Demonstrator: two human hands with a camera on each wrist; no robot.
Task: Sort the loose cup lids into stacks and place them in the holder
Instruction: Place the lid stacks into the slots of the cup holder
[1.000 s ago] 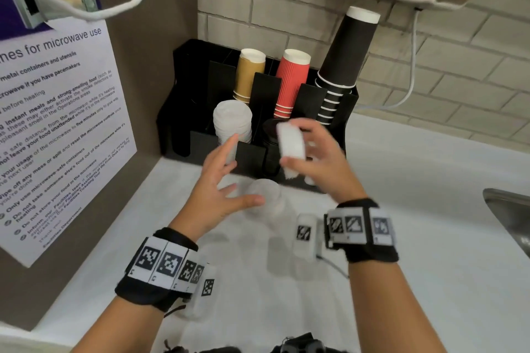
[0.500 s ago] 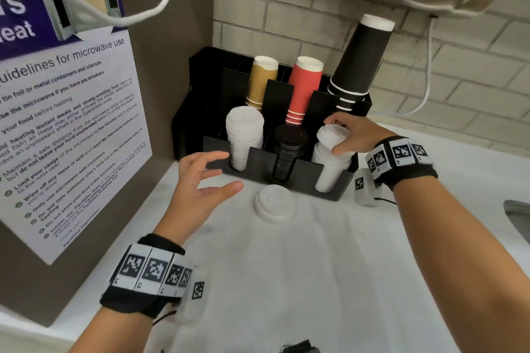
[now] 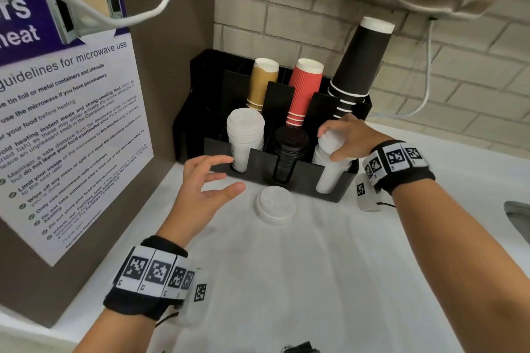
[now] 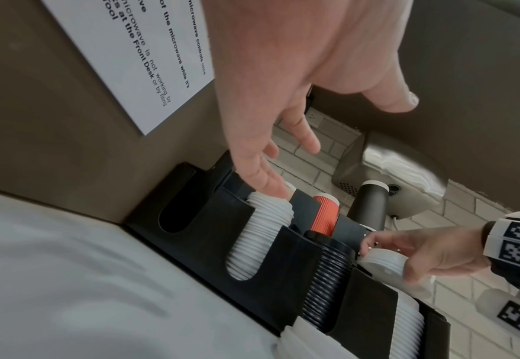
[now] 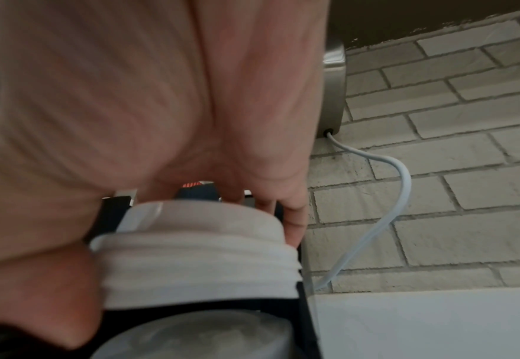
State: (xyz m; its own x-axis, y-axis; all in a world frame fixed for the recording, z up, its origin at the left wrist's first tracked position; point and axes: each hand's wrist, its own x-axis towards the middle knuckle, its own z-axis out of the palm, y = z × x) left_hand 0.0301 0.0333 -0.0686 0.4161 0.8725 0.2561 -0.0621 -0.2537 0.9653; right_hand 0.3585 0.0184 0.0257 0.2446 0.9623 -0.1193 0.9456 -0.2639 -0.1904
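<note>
A black holder [image 3: 258, 165] stands against the brick wall with a white lid stack [image 3: 245, 137] in its left front slot, a black lid stack [image 3: 289, 152] in the middle and another white lid stack [image 3: 329, 172] at the right. My right hand [image 3: 341, 137] grips the top of the right white stack [image 5: 197, 255], fingers and thumb curled round it. A short stack of white lids [image 3: 275, 208] lies loose on the white counter in front of the holder. My left hand [image 3: 212, 180] hovers open left of the loose lids, fingers spread and holding nothing.
Gold, red and black paper cups [image 3: 304, 89] stand upside down in the holder's back slots. A microwave notice [image 3: 66, 129] hangs on the brown panel at the left. A sink edge [image 3: 519, 215] shows at the far right; a grey cable [image 3: 427, 86] runs down the wall.
My right hand carried a small white lid stack from mid-air onto the right slot's stack and now grips it there. The left hand moved slightly away from the loose lids and stays open.
</note>
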